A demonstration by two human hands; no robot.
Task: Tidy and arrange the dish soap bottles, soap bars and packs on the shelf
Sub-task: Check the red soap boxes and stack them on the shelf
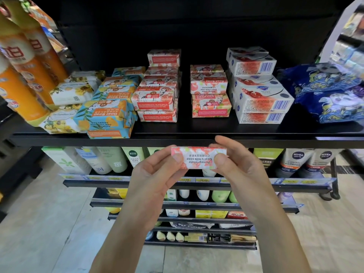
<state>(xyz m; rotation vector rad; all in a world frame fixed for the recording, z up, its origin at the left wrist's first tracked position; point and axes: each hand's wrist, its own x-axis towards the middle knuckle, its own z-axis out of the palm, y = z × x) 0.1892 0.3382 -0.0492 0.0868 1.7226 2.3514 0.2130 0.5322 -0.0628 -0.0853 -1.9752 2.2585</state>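
Note:
A pink-and-white pomegranate goat's milk soap bar (199, 157) is held just below the front edge of the black shelf (216, 133), its label upside down. My left hand (157, 174) pinches its left end and my right hand (234, 164) pinches its right end. On the shelf stand two piles of the same pomegranate bars (157, 95) (209, 95), with a dark gap between them. Blue-and-orange goat soap bars (106, 113) and white floral bars (71, 93) lie to the left. Orange dish soap bottles (21, 75) lean at the far left.
White boxed soaps with barcodes (260, 97) are stacked right of the pomegranate piles, and blue patterned packs (331, 95) lie at the far right. Lower shelves (197, 184) hold tubes, bottles and price tags. The floor is pale wood.

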